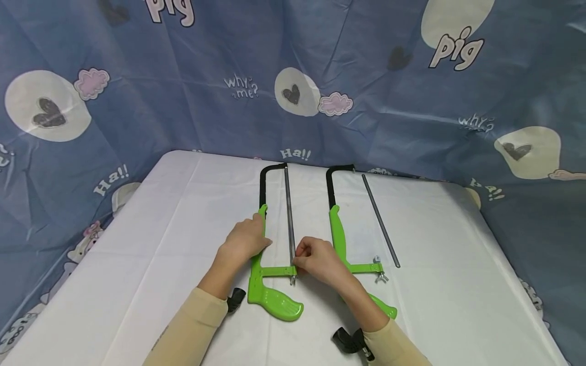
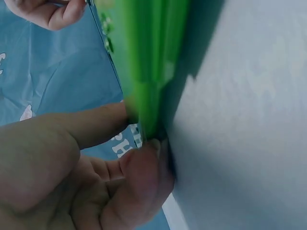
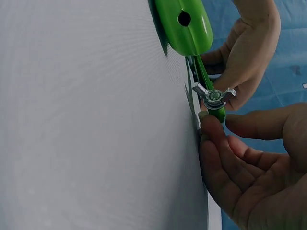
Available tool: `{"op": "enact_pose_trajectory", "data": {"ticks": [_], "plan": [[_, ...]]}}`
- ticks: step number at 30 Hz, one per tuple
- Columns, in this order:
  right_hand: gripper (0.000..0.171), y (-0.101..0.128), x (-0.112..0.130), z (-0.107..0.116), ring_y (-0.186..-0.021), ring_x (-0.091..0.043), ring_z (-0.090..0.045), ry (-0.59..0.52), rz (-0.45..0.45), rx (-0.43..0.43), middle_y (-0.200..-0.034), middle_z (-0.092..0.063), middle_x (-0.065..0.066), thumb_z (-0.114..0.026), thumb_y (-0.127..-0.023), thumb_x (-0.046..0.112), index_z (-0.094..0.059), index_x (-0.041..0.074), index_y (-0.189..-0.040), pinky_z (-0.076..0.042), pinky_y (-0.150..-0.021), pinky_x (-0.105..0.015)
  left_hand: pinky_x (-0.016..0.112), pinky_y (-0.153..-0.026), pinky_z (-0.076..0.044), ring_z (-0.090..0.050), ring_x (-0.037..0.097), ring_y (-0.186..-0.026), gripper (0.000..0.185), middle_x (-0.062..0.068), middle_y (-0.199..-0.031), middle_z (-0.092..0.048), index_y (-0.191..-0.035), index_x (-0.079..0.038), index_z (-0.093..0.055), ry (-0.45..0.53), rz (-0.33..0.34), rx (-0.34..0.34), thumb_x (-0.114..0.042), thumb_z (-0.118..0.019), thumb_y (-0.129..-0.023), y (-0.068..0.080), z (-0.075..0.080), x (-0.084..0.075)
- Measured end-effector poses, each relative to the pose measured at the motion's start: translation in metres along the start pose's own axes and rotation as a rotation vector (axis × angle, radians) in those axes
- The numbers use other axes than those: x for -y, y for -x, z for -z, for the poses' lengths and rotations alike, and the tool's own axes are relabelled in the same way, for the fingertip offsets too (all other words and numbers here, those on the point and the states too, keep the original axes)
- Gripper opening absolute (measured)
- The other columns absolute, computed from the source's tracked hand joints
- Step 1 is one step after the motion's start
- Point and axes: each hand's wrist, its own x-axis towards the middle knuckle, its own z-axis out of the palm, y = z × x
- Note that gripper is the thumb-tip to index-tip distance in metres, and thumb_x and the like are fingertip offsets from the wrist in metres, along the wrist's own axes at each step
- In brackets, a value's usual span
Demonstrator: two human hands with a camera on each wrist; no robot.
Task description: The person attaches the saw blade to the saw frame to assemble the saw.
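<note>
A green-and-black hacksaw (image 1: 276, 304) lies on the left, my left hand (image 1: 247, 238) gripping the upper part of its green frame. Its dark blade (image 1: 289, 213) runs from the black front arm down to the green crossbar. Thumb and index finger of my right hand (image 1: 320, 260) pinch the blade's lower end at the crossbar tip. In the right wrist view a silver wing nut (image 3: 214, 95) sits just past those fingertips. The left wrist view has my left thumb and fingers (image 2: 143, 179) on either side of the green frame (image 2: 151, 96).
A second green-and-black hacksaw (image 1: 338, 229) lies to the right, partly under my right forearm, with its own wing nut (image 1: 381, 277). Beside it rests a loose dark blade (image 1: 381, 221). A white cloth (image 1: 151, 264) covers the table, and a blue printed curtain (image 1: 192, 107) hangs behind.
</note>
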Motion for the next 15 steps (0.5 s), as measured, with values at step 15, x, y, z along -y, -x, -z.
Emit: {"op": "enact_pose_trajectory", "data": {"ticks": [15], "plan": [[0.022, 0.0063, 0.0001, 0.0071, -0.053, -0.016, -0.064, 0.054, -0.009, 0.139, -0.061, -0.066, -0.004, -0.071, -0.089, 0.024, -0.06, 0.01, -0.076, -0.046, -0.052, -0.028, 0.028, -0.046, -0.042, -0.056, 0.02, -0.055, 0.04, 0.015, -0.079, -0.059, -0.131, 0.006, -0.051, 0.05, -0.052, 0.023, -0.007, -0.055, -0.093, -0.0032, -0.0011, 0.0068]]}}
